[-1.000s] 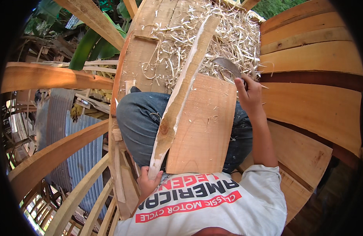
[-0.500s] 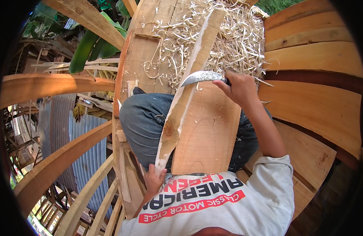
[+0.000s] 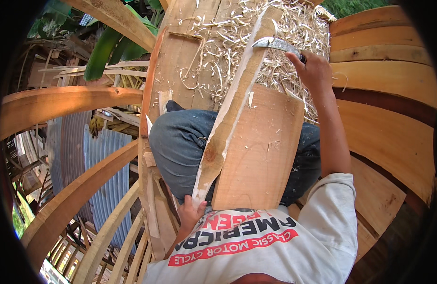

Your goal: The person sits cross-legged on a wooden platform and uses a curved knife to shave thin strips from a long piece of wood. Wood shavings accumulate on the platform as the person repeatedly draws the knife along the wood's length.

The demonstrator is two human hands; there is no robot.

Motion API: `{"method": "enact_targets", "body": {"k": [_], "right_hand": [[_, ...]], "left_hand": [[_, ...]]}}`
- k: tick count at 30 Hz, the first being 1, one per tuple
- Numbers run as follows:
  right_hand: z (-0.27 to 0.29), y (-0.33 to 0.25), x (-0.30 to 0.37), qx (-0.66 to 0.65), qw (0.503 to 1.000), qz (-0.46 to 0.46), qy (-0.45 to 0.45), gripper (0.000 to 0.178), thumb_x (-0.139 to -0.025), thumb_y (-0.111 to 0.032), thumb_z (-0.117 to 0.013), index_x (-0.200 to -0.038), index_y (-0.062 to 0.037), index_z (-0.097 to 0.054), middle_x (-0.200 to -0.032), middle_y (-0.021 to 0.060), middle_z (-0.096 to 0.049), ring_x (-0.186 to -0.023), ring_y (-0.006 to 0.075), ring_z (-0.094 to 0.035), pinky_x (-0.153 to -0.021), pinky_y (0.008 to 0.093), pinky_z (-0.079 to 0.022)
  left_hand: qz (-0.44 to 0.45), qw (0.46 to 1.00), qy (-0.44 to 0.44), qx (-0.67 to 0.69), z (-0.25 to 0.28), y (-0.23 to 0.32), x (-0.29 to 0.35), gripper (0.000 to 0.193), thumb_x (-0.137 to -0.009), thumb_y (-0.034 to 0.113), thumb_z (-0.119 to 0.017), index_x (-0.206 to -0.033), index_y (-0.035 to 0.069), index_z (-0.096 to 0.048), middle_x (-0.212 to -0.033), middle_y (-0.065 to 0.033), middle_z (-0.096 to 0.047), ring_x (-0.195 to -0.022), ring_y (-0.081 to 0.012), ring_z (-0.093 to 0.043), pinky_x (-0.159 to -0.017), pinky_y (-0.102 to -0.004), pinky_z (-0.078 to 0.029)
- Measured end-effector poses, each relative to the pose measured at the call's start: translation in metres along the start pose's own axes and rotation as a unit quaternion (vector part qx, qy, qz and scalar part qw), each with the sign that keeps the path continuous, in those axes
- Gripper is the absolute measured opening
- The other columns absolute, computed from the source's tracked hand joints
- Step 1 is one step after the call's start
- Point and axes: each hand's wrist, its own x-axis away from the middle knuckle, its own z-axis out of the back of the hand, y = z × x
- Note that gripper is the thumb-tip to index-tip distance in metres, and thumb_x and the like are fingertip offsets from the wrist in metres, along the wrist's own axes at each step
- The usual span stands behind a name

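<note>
A long wooden strip [image 3: 229, 116] with pale shaved edges slants from my lap up to the far shavings. My left hand [image 3: 190, 211] is closed around its near end, close to my shirt. In my right hand [image 3: 314, 71] is the dark handle of a curved knife [image 3: 276, 44], whose spotted grey blade reaches left across the strip's far part. Under the strip, a broad reddish board [image 3: 261, 146] rests on my lap between my knees. A small pale chip [image 3: 250, 98] lies near the board's upper left corner.
Curly wood shavings [image 3: 294, 42] heap on the planks ahead. Curved planks [image 3: 384, 80] form a wall at the right. Curved wooden ribs [image 3: 72, 102] stand at the left, with corrugated metal sheets [image 3: 107, 180] and scrap wood beyond them. A green leaf [image 3: 100, 54] hangs at the upper left.
The knife in my right hand has moved farther away along the strip, toward its far end. The broad board has shifted and tilted slightly to the right. My left hand keeps its grip.
</note>
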Motion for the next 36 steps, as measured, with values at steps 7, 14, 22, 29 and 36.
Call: {"method": "enact_targets", "body": {"k": [7,14,22,29,36], "right_hand": [[0.001,0.082,-0.062,-0.020,0.964,-0.266,-0.014,0.077,-0.082,-0.072,-0.041,-0.062,0.0001,-0.060,-0.058,0.0171,-0.057,-0.062,0.0313,-0.062,-0.062,0.0434,-0.049],[0.008,0.066,-0.011,-0.245,0.950,-0.187,0.047,0.073,-0.088,-0.061,-0.048,-0.053,0.0036,-0.045,-0.045,0.0078,-0.034,-0.047,0.0135,-0.034,-0.046,0.0332,-0.030],[0.030,-0.042,0.088,-0.088,0.993,0.044,-0.059,0.064,-0.077,-0.066,-0.057,-0.055,-0.0048,-0.054,-0.046,0.0100,-0.051,-0.042,0.0271,-0.054,-0.042,0.0347,-0.043],[0.029,-0.035,0.056,0.030,0.995,0.078,-0.060,0.065,-0.073,-0.069,-0.057,-0.056,-0.0065,-0.051,-0.046,0.0073,-0.049,-0.041,0.0228,-0.053,-0.043,0.0325,-0.043],[0.013,-0.030,0.043,0.064,0.994,0.072,-0.046,0.065,-0.070,-0.070,-0.059,-0.058,-0.0061,-0.054,-0.047,0.0078,-0.050,-0.046,0.0252,-0.055,-0.044,0.0359,-0.043]], "left_hand": [[-0.005,0.999,-0.036,-0.005,0.008,0.001,-0.004,0.053,-0.080,0.051,-0.063,-0.087,0.001,-0.047,-0.056,-0.0197,-0.055,-0.054,-0.0402,-0.059,-0.045,-0.0436,-0.044],[-0.019,0.999,-0.021,-0.045,0.000,-0.008,0.003,0.055,-0.077,0.051,-0.067,-0.085,0.000,-0.048,-0.052,-0.0176,-0.052,-0.049,-0.0386,-0.057,-0.042,-0.0427,-0.043],[0.005,0.999,-0.045,-0.008,0.005,-0.001,0.000,0.056,-0.082,0.051,-0.062,-0.089,-0.001,-0.043,-0.059,-0.0217,-0.056,-0.059,-0.0425,-0.061,-0.048,-0.0432,-0.046],[0.015,0.999,-0.033,-0.006,0.003,-0.001,0.001,0.053,-0.082,0.050,-0.063,-0.087,0.001,-0.043,-0.059,-0.0201,-0.055,-0.057,-0.0404,-0.061,-0.046,-0.0408,-0.045],[-0.012,1.000,0.005,0.018,0.005,0.008,-0.006,0.046,-0.079,0.043,-0.069,-0.079,0.003,-0.046,-0.051,-0.0153,-0.052,-0.047,-0.0362,-0.057,-0.040,-0.0398,-0.042]]}}
